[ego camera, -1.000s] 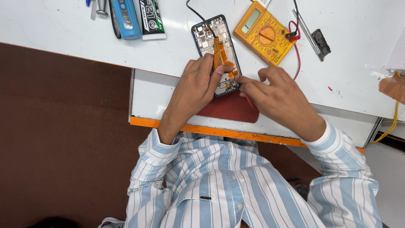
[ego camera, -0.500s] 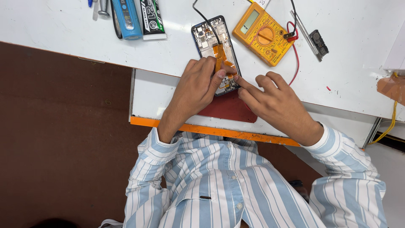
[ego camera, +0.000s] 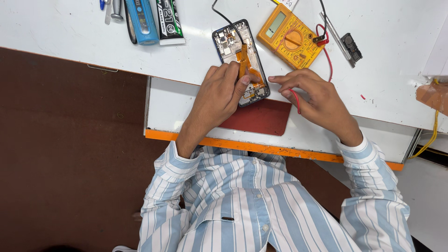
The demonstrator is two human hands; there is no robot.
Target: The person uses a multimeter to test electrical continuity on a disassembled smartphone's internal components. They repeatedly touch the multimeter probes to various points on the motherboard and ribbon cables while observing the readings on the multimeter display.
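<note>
An opened smartphone (ego camera: 235, 53) with its back off lies on the white bench, circuit boards and an orange flex strip exposed. My left hand (ego camera: 219, 95) rests on its lower left side, thumb pressing on the orange strip. My right hand (ego camera: 312, 95) sits just right of the phone and pinches a red probe lead (ego camera: 295, 99) between its fingers. A yellow multimeter (ego camera: 290, 39) lies beyond the right hand, red and black leads plugged into it.
A dark red mat (ego camera: 261, 119) lies on the pull-out shelf with the orange front edge (ego camera: 261, 148). A blue device (ego camera: 142, 21) and a black-and-white tube (ego camera: 168, 21) lie at the back left. Tweezers and a small black part (ego camera: 351, 46) lie at right.
My right hand has drawn back to the right, away from the phone's lower end, and now holds the red probe lead. My left hand stays on the phone.
</note>
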